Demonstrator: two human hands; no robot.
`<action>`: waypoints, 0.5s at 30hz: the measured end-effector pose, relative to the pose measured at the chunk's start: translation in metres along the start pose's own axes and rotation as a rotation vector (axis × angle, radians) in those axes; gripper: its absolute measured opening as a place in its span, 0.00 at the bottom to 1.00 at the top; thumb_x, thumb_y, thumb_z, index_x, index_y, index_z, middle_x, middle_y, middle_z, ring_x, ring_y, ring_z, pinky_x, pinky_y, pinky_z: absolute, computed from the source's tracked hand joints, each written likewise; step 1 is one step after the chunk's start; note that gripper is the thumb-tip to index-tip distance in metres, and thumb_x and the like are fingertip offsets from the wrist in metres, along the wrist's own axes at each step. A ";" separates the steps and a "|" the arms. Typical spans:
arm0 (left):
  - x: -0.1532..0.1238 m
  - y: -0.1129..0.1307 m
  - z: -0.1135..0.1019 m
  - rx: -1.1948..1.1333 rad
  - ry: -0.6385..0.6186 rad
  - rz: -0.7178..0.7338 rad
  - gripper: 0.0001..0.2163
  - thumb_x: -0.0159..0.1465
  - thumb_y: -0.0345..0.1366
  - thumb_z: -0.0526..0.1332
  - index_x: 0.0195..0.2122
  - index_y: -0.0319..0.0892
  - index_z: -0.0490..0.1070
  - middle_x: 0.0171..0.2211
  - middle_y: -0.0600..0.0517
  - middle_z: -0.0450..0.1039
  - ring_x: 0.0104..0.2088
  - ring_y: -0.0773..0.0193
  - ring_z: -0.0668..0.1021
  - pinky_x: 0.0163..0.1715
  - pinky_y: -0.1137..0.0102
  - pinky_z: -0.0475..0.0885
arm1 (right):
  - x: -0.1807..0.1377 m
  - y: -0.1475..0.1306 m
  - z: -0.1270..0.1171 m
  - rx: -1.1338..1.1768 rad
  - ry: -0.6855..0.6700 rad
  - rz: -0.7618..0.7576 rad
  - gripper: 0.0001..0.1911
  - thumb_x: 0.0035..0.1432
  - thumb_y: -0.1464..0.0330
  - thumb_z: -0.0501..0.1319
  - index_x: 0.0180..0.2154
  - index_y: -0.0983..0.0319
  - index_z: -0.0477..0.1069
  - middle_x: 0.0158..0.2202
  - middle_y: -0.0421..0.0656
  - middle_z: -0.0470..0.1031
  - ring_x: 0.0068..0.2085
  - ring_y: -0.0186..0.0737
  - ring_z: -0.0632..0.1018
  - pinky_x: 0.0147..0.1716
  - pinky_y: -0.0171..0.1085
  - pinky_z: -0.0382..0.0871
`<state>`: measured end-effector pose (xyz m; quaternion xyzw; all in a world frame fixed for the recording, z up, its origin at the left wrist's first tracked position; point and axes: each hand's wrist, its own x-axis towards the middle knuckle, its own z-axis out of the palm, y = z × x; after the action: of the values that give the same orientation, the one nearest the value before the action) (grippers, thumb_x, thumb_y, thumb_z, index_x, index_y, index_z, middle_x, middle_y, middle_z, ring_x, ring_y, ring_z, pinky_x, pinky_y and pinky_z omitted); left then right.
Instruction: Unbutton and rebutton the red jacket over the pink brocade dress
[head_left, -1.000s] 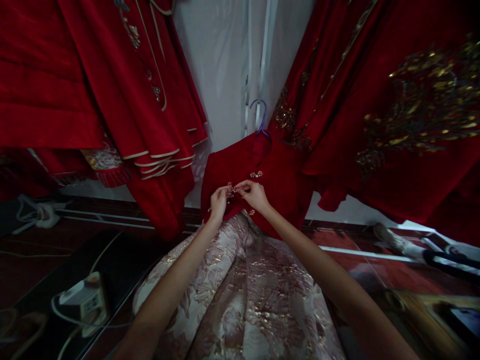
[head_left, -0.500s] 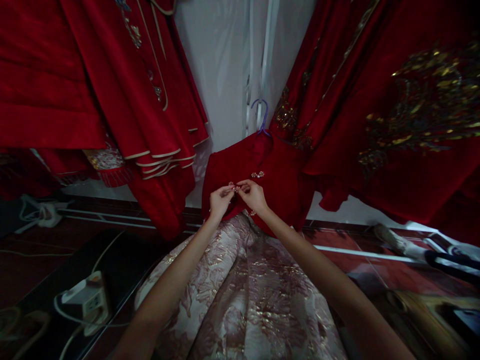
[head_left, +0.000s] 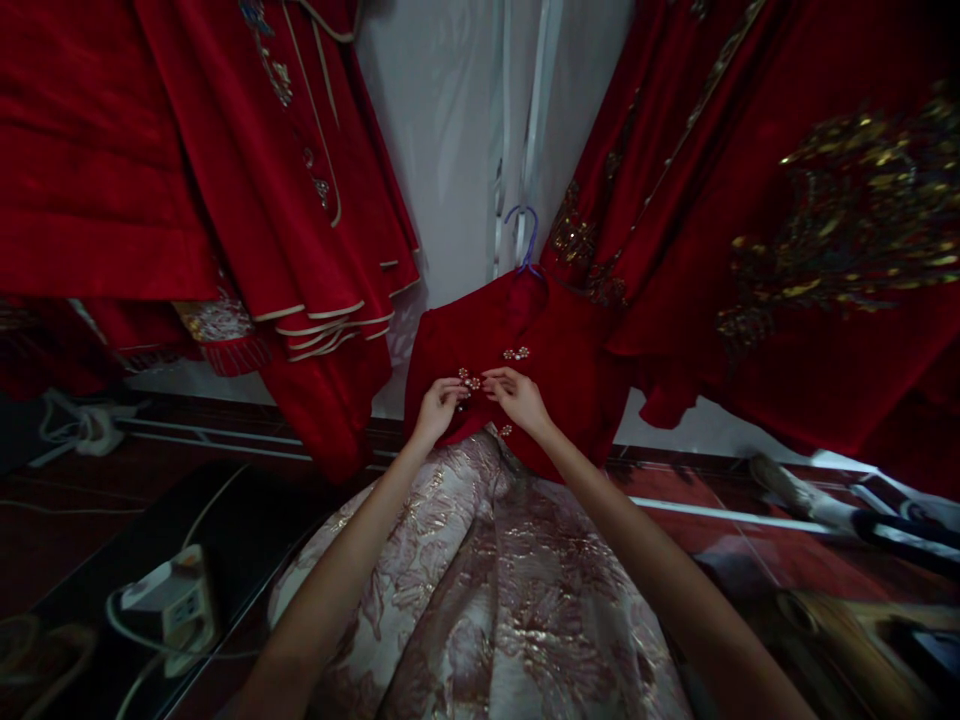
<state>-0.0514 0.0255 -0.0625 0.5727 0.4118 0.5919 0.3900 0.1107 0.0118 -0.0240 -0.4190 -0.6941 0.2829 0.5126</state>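
Evidently, the hanger (head_left: 532, 242) holds the jacket (head_left: 480, 332) up, facing the left hand (head_left: 437, 408) and right hand (head_left: 520, 401). Narrowed fingers (head_left: 451, 386) flank a clasp (head_left: 473, 383); any grip I cannot tell.

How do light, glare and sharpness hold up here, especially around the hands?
Head view, overall: dim, darkest toward the lower corners; head view, highlights: glints on the metallic brocade fabric and gold sequins; head view, edges: the power strip looks soft; head view, centre: left hand and right hand readable, fingertip contact with the beaded fastening unclear.
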 end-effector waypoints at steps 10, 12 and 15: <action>-0.062 -0.012 -0.001 0.658 -0.058 0.086 0.17 0.48 0.25 0.61 0.39 0.42 0.65 0.39 0.49 0.69 0.41 0.58 0.73 0.45 0.61 0.68 | -0.066 0.037 -0.034 -0.459 -0.125 0.105 0.15 0.47 0.63 0.65 0.37 0.62 0.69 0.26 0.41 0.72 0.27 0.37 0.74 0.28 0.35 0.69; -0.069 -0.009 0.003 0.747 -0.026 0.114 0.16 0.49 0.24 0.60 0.39 0.43 0.65 0.40 0.47 0.68 0.44 0.55 0.72 0.47 0.59 0.67 | -0.074 0.045 -0.029 -0.465 -0.108 0.066 0.15 0.46 0.61 0.66 0.35 0.62 0.70 0.30 0.43 0.72 0.30 0.37 0.73 0.30 0.36 0.68; -0.074 -0.007 0.006 0.877 0.036 0.152 0.11 0.52 0.26 0.59 0.37 0.42 0.66 0.39 0.46 0.69 0.44 0.53 0.71 0.48 0.57 0.65 | -0.078 0.054 -0.023 -0.387 -0.065 0.040 0.11 0.49 0.60 0.64 0.31 0.61 0.70 0.31 0.43 0.71 0.30 0.36 0.73 0.30 0.35 0.68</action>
<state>-0.0429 -0.0408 -0.0951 0.7024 0.5871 0.3981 0.0585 0.1578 -0.0312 -0.0980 -0.5139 -0.7432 0.1675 0.3943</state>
